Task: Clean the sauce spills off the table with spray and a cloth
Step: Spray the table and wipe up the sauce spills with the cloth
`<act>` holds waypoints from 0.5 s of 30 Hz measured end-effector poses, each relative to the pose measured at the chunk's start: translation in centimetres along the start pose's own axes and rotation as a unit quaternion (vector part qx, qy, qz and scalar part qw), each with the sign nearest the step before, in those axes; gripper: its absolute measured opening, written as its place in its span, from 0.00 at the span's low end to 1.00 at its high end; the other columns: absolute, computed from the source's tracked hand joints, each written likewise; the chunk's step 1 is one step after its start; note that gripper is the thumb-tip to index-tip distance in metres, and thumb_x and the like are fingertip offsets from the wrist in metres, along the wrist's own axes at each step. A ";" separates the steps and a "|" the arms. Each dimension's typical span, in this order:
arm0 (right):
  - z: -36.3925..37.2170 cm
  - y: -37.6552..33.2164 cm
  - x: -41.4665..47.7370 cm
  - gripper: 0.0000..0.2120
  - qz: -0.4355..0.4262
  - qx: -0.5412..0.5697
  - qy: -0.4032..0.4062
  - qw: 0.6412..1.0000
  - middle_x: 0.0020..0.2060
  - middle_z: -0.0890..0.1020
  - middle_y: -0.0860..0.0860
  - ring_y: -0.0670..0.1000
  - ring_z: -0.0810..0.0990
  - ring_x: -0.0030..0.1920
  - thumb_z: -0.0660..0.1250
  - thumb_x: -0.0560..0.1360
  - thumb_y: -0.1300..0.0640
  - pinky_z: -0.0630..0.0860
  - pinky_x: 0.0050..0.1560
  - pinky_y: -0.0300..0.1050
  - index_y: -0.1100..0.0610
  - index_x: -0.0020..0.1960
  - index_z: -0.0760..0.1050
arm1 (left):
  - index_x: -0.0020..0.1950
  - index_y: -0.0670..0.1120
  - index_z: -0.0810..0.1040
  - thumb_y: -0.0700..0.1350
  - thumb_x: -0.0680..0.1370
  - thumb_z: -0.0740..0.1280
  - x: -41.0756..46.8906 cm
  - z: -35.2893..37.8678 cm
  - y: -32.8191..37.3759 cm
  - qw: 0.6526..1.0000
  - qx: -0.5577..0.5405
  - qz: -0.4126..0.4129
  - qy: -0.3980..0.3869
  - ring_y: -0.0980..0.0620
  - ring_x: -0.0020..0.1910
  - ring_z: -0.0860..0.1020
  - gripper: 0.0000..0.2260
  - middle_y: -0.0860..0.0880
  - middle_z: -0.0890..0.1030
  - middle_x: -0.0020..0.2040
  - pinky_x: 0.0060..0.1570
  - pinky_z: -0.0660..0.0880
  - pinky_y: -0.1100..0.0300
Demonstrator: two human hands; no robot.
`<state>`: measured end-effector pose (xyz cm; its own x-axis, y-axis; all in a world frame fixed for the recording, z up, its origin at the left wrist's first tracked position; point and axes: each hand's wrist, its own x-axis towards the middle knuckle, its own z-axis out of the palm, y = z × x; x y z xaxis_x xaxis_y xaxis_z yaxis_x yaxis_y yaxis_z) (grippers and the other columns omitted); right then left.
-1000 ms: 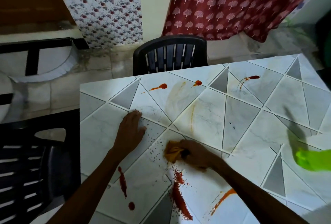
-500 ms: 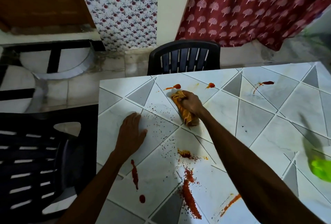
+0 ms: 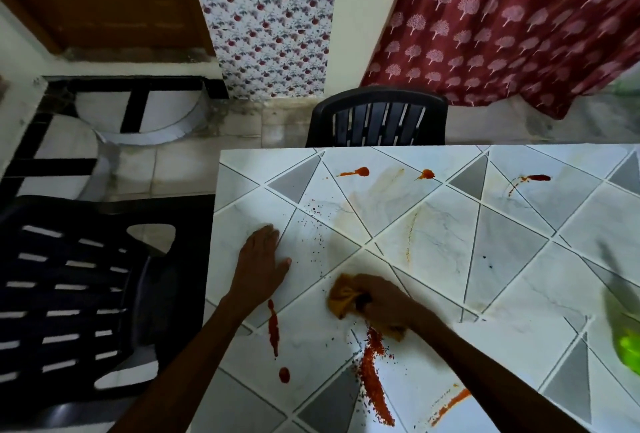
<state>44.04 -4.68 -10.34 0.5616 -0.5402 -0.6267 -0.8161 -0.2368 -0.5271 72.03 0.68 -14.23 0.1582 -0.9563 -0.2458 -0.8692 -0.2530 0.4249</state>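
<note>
— What does the person wear on the arms?
— Bare skin only: the left forearm (image 3: 194, 360) and the right forearm (image 3: 485, 370) are uncovered up to the edge of view.
— And lower down?
— The left grip (image 3: 261, 259) and the right grip (image 3: 384, 301) are bare too, wrists and fingers alike; both arms look lean

1. The left hand (image 3: 261, 266) lies flat on the table (image 3: 519, 259), near its left edge.
2. The right hand (image 3: 384, 304) is just right of it and nearer the front, gripping the cloth (image 3: 343, 297) against the tabletop.
3. A sauce streak (image 3: 273, 327) lies beside the left wrist, and a second spill (image 3: 372, 373) lies just in front of the cloth.
4. Three sauce spots (image 3: 358, 172) lie along the far edge.
5. The spray bottle (image 3: 628, 346) is at the right edge.
6. A chair (image 3: 377, 117) stands behind the table, and a second chair (image 3: 69, 287) stands to its left.
</note>
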 end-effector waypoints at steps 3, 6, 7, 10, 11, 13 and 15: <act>-3.0 0.5 0.7 0.21 -0.018 0.006 -0.057 0.998 0.60 0.77 0.45 0.45 0.74 0.61 0.64 0.78 0.64 0.71 0.62 0.33 0.52 0.69 0.74 | 0.75 0.40 0.66 0.61 0.76 0.57 0.1 -0.7 -0.6 1.000 -0.010 -0.014 0.012 0.41 0.75 0.63 0.34 0.41 0.64 0.76 0.73 0.60 0.47; -7.8 -0.4 1.9 0.24 -0.035 0.072 -0.046 0.996 0.58 0.77 0.41 0.46 0.76 0.62 0.59 0.77 0.71 0.74 0.63 0.35 0.48 0.65 0.74 | 0.75 0.39 0.66 0.60 0.76 0.58 0.5 -1.3 -2.0 0.999 -0.017 -0.024 0.023 0.40 0.74 0.64 0.34 0.40 0.65 0.76 0.72 0.62 0.44; -9.5 -0.9 2.6 0.23 -0.036 0.097 -0.036 0.994 0.56 0.78 0.41 0.46 0.78 0.60 0.60 0.78 0.71 0.75 0.59 0.32 0.49 0.64 0.74 | 0.75 0.39 0.67 0.61 0.76 0.58 0.7 -1.4 -2.6 0.999 -0.021 -0.021 0.028 0.39 0.74 0.65 0.34 0.39 0.66 0.75 0.71 0.64 0.43; -14.4 -4.0 4.7 0.16 -0.020 0.166 -0.002 0.986 0.54 0.79 0.40 0.43 0.79 0.55 0.65 0.81 0.62 0.76 0.53 0.32 0.48 0.65 0.72 | 0.74 0.38 0.68 0.63 0.76 0.55 1.3 -1.8 -4.2 0.999 -0.019 -0.024 0.026 0.38 0.72 0.67 0.36 0.38 0.68 0.74 0.70 0.66 0.42; -15.8 -5.0 5.6 0.15 -0.021 0.175 0.018 0.984 0.54 0.80 0.42 0.46 0.79 0.56 0.66 0.81 0.61 0.76 0.56 0.37 0.48 0.65 0.73 | 0.75 0.38 0.67 0.63 0.76 0.54 1.4 -1.8 -4.6 0.999 -0.012 -0.027 0.026 0.38 0.73 0.66 0.37 0.39 0.67 0.74 0.71 0.65 0.43; -18.0 -6.6 8.0 0.16 -0.031 0.173 0.050 0.983 0.55 0.82 0.47 0.49 0.81 0.57 0.67 0.80 0.60 0.76 0.60 0.44 0.50 0.67 0.75 | 0.77 0.40 0.63 0.65 0.75 0.52 1.7 -2.1 -5.2 0.999 -0.004 -0.034 0.026 0.40 0.75 0.63 0.39 0.40 0.64 0.77 0.74 0.61 0.45; -19.5 -7.9 10.6 0.16 -0.038 0.150 0.053 0.986 0.57 0.82 0.51 0.49 0.81 0.56 0.66 0.81 0.59 0.76 0.57 0.43 0.52 0.68 0.75 | 0.78 0.41 0.61 0.66 0.75 0.50 1.8 -1.9 -5.7 0.999 0.001 -0.033 0.035 0.41 0.76 0.61 0.39 0.42 0.63 0.78 0.75 0.59 0.47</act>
<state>53.80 -24.30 -1.67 0.5892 -0.6156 -0.5233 -0.6857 -0.0383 -0.7269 78.14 0.15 -15.45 0.2469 -0.9454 -0.2126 -0.8568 -0.3155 0.4079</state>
